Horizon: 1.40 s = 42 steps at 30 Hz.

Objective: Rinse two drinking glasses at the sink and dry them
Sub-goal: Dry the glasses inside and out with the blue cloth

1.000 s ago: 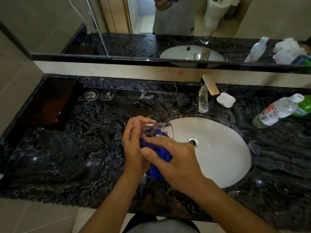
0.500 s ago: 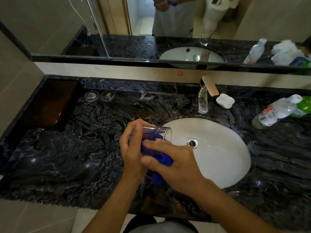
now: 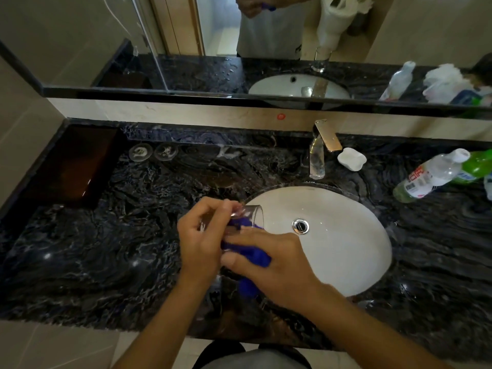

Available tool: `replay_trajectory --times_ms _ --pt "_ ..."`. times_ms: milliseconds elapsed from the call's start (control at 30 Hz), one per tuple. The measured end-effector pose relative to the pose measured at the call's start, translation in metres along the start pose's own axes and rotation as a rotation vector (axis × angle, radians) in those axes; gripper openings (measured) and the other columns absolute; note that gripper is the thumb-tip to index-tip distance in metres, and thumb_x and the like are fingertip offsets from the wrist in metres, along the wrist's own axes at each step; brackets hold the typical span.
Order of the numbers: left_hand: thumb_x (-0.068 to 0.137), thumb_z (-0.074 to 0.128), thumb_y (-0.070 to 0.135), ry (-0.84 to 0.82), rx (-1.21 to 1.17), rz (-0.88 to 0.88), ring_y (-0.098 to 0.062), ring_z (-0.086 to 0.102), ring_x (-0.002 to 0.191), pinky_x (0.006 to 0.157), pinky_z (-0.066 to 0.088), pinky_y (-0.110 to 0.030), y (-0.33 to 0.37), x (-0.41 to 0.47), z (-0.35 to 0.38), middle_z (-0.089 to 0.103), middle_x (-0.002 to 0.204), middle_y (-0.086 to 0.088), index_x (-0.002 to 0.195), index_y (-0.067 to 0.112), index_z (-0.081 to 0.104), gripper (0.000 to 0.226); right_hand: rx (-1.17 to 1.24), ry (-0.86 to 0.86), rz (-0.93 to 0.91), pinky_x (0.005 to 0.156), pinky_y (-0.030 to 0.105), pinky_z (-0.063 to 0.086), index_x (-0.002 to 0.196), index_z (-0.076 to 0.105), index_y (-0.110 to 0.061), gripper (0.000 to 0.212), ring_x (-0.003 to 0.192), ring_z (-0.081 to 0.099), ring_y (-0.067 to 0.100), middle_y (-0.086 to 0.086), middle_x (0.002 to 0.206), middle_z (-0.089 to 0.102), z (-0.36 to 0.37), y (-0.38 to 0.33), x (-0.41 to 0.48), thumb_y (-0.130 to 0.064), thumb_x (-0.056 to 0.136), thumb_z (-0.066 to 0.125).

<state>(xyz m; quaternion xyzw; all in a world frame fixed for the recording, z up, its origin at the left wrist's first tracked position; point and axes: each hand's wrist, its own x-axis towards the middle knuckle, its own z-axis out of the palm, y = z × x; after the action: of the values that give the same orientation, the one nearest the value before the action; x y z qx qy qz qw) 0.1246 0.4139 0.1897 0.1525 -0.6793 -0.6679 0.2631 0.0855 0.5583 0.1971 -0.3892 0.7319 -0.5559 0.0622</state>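
Clear glass [image 3: 253, 214] tilted on side, blue cloth [image 3: 255, 255] stuffed inside.

The black, white-veined stone counter [image 3: 93, 249] is polished to a high gloss, with highlights caught across it. The white oval basin [image 3: 346, 249] is finished in smooth glazed ceramic, its drain ring [image 3: 300, 226] in bright metal. The clear drinking glass [image 3: 253, 213] is seen smooth and transparent, the blue cloth [image 3: 255, 255] soft and matt. The angular tap [image 3: 316, 158] is made of shiny metal, the clear bottle [image 3: 431, 175] of thin plastic.
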Motion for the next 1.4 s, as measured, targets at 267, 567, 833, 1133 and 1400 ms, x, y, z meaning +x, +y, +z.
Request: replay_trajectory --times_ms 267,567,833,1133,1400 --pt "0.099 0.051 0.051 -0.135 -0.278 -0.706 -0.023 0.073 0.072 0.062 0.060 -0.033 0.030 0.020 0.001 0.077 0.085 -0.009 0.092 0.010 0.075 0.048 -0.323 -0.032 -0.367 0.102 0.028 0.052 0.109 0.076 -0.003 0.038 0.106 0.071 0.016 0.008 0.111 0.076 -0.014 0.006 0.016 -0.036 0.092 0.071" --pt "0.104 0.041 0.035 -0.040 0.139 0.260 -0.017 0.065 0.071 0.063 0.051 -0.026 -0.011 -0.002 0.001 0.067 0.084 -0.003 0.100 0.007 0.063 0.036 0.500 0.057 0.488 0.065 0.016 0.052 0.097 0.079 -0.018 0.023 0.068 0.068 0.003 -0.003 0.074 0.075 -0.002 -0.016 0.008 -0.035 0.090 0.065" --pt "0.093 0.054 0.056 -0.244 -0.209 -0.699 -0.020 0.071 0.072 0.061 0.057 -0.031 0.018 0.006 0.005 0.074 0.085 -0.008 0.112 -0.002 0.066 0.062 -0.286 -0.204 -0.242 0.092 0.020 0.054 0.119 0.073 -0.010 0.042 0.104 0.070 0.008 0.001 0.112 0.077 -0.029 0.010 0.009 -0.041 0.090 0.071" --pt "0.101 0.050 0.047 -0.212 0.082 -0.015 -0.011 0.065 0.068 0.055 0.053 -0.027 -0.001 -0.004 0.001 0.068 0.089 0.007 0.109 0.014 0.058 0.035 0.472 0.062 0.446 0.068 0.024 0.058 0.102 0.079 -0.015 0.029 0.070 0.072 0.016 0.006 0.080 0.077 -0.016 -0.010 0.005 -0.038 0.090 0.066" --pt "0.104 0.048 0.040 -0.107 0.185 0.113 -0.013 0.063 0.075 0.065 0.052 -0.031 -0.001 -0.015 0.013 0.065 0.090 0.000 0.104 0.011 0.058 0.031 0.469 0.051 0.401 0.083 0.040 0.061 0.105 0.080 -0.021 0.025 0.091 0.073 0.031 0.009 0.099 0.078 -0.018 -0.006 -0.002 -0.037 0.091 0.067"
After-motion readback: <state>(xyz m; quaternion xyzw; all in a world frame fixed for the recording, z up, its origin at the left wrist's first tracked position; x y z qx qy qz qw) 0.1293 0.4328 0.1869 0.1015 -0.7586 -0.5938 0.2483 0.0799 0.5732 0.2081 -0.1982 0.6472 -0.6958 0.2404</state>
